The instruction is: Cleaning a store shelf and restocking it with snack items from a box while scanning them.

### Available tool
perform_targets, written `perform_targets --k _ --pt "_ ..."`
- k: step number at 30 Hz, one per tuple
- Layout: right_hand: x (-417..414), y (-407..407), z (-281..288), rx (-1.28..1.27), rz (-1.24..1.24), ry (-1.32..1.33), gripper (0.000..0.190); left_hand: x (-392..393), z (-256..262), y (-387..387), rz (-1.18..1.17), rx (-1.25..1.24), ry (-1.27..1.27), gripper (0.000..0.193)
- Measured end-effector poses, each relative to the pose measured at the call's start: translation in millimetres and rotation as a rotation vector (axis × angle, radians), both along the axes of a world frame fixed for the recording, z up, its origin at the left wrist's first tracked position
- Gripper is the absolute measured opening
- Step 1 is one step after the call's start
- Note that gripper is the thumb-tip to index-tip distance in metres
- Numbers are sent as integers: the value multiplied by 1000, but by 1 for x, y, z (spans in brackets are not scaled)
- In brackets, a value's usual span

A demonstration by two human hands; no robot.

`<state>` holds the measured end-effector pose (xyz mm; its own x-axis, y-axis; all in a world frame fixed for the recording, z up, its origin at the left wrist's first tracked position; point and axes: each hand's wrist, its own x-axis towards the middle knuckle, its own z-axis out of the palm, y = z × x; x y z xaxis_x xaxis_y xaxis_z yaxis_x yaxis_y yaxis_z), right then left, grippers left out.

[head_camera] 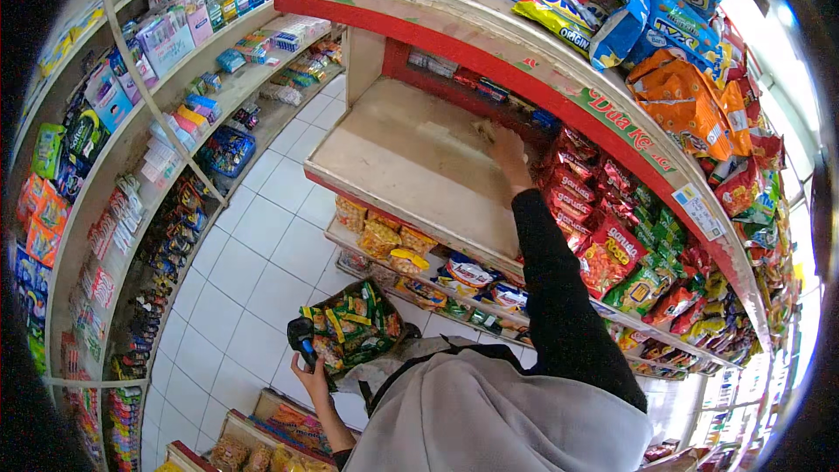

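Observation:
My right hand (510, 152) reaches onto a bare beige shelf board (406, 144) and presses a small crumpled brownish cloth (485, 130) against it, near the back. Its fingers are partly hidden by the cloth and the back of the hand. Low at the left, my left hand (312, 377) grips a black-and-blue handheld device (303, 335) that looks like a barcode scanner. Just beside that hand, a dark container (392, 298) on the floor side holds several green-and-yellow snack packets (351, 324).
Red garuda snack bags (571, 193) stand right of my right forearm. Overhead runs a red-edged upper shelf (472, 46) loaded with snack bags. Lower shelves hold yellow packets (379, 239). Across the white tiled floor (262, 223) stands another stocked shelf unit (177, 72). Another rack (262, 426) is behind.

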<state>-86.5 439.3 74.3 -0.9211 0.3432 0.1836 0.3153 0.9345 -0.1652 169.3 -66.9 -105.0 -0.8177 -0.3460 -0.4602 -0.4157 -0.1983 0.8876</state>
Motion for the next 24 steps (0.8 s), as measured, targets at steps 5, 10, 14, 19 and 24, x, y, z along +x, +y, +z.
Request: perform_targets --k 5,10,14,19,24 --pt "-2 -24 -49 39 330 -39 36 15 -19 -7 28 -51 -6 66" --pt "33 -88 4 -471 549 -79 44 26 -62 -17 -3 6 -73 66" --pt "1 -8 -4 -26 275 104 35 31 -62 -10 -47 -61 -45 65" --pt "-20 42 -42 218 -159 -165 37 50 -65 -11 -27 -141 -101 64" --pt "-22 9 -24 -260 325 128 40 67 -74 -16 -24 -108 -160 67"
